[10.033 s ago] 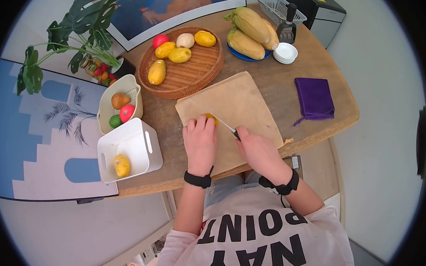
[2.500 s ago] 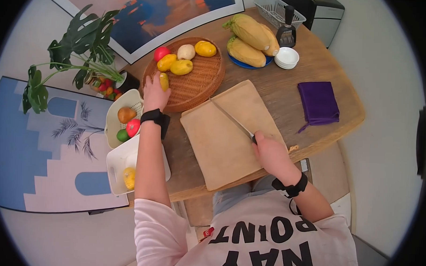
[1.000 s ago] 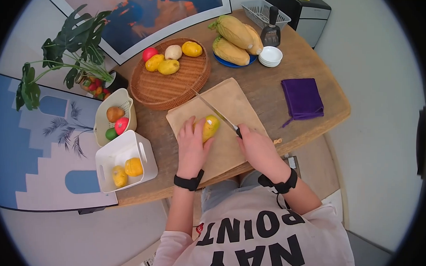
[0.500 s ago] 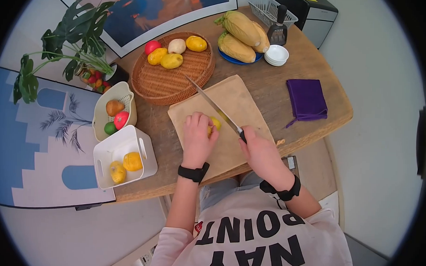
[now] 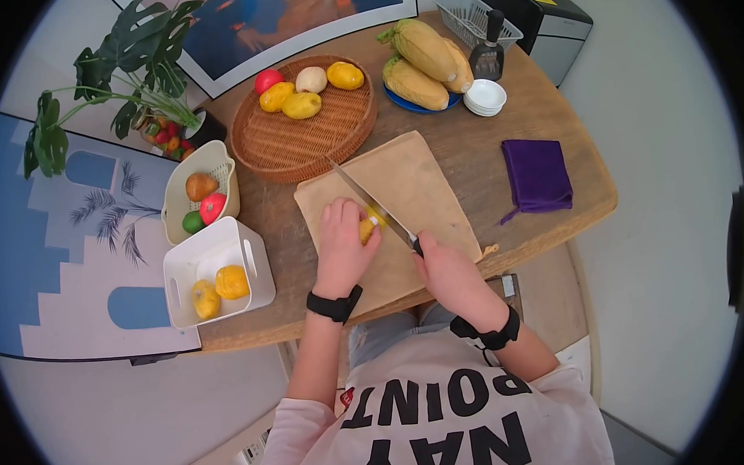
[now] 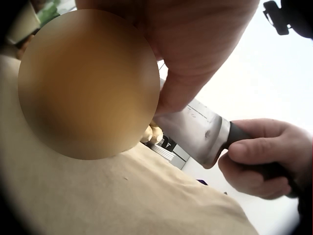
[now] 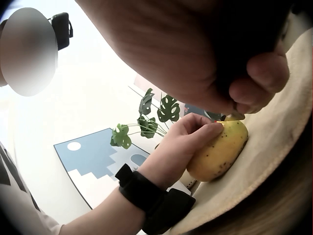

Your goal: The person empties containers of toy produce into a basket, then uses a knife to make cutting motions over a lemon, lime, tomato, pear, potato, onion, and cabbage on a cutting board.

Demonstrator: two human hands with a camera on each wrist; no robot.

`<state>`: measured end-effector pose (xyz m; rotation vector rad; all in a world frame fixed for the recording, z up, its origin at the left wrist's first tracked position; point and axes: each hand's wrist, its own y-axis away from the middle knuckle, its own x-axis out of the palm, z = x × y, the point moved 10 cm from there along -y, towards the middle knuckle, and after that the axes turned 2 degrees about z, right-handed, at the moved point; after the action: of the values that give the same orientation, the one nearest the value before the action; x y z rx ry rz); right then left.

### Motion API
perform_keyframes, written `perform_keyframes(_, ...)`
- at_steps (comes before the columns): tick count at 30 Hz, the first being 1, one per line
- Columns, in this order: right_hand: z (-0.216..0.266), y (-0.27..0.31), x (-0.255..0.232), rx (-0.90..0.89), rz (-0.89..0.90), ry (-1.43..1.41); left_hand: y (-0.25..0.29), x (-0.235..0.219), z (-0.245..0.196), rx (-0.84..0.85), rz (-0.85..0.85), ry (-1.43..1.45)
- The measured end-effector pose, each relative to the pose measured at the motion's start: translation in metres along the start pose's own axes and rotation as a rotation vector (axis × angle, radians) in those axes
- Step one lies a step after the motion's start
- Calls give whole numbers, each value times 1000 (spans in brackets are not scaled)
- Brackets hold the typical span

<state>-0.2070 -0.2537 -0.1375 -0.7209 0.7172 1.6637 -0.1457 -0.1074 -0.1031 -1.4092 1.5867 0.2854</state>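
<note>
My left hand [image 5: 344,246] grips a yellow mango [image 7: 220,152] with dark specks, low over the tan cloth-like mat [image 5: 423,185]. The mango lies partly under the fingers in the head view. My right hand [image 5: 452,276] holds a kitchen knife [image 6: 193,129] by its black handle. In the head view the knife's blade crosses the mango's far right side, its tip pointing at the wicker tray [image 5: 347,137]. A blurred disc hides most of the left hand's work in the left wrist view.
On the tray lie mangoes, a red fruit and a pale one. To the left stand a white bin [image 5: 260,270] with two mangoes and a cream basket [image 5: 172,197] of fruit. A purple cloth [image 5: 538,174], white bowls [image 5: 485,97] and long yellow vegetables [image 5: 423,50] are at the right.
A second mango has come into the white bin. The left hand has brought another mango from the wicker tray to the mat. The knife has come down against this mango.
</note>
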Motion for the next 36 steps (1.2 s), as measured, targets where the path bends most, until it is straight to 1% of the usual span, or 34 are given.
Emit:
perform_keyframes(2, 0, 2, -1, -8, -3, -3, 6, -5, 1, 4, -22, 40)
perform_keyframes(5, 5, 3, -10, 8, 2, 14, 16, -7, 10, -73, -28, 87)
perform_keyframes(6, 9, 3, -12, 15, 11, 22, 17, -7, 11, -68, -32, 86)
perform_keyframes(9, 25, 4, -27, -16, -101, -18, 20, -7, 13, -59, -42, 78)
perform_keyframes(12, 20, -2, -17, -66, -115, 10, 18, -6, 11, -45, -42, 65)
perform_keyframes(15, 5, -7, 1, -28, -19, 72, 15, -7, 7, -23, -45, 59)
perform_keyframes(18, 16, -4, -18, 30, -28, 10, 21, -6, 10, -23, -52, 52)
perform_keyframes(21, 23, -4, -23, -72, -139, -8, 17, -5, 9, -30, -40, 51)
perform_keyframes(22, 18, -6, -14, -70, -100, 7, 17, -6, 8, -31, -35, 54)
perform_keyframes(24, 6, -11, 1, -63, -26, 33, 17, -4, 9, -60, 9, 77)
perform_keyframes(27, 6, -11, -5, -38, 45, 25, 22, -1, 16, -160, 116, 118)
perform_keyframes(29, 6, -11, -9, -44, 44, 31, 21, -2, 19, -215, 171, 116)
perform_keyframes(30, 8, -12, -12, -49, 41, 36, 17, -8, 14, -136, 140, 47)
perform_keyframes(32, 20, -13, -30, -85, -59, 4, 9, -16, 2, 21, 80, -91)
perform_keyframes(33, 25, -12, -37, -101, -109, -12, 10, -15, 1, 26, 90, -101)
perform_keyframes(35, 23, -15, -32, -69, -104, -13, 8, -12, -2, 43, 109, -119)
perform_keyframes(36, 20, -18, -31, -52, -106, -13, 8, -13, -2, 29, 80, -132)
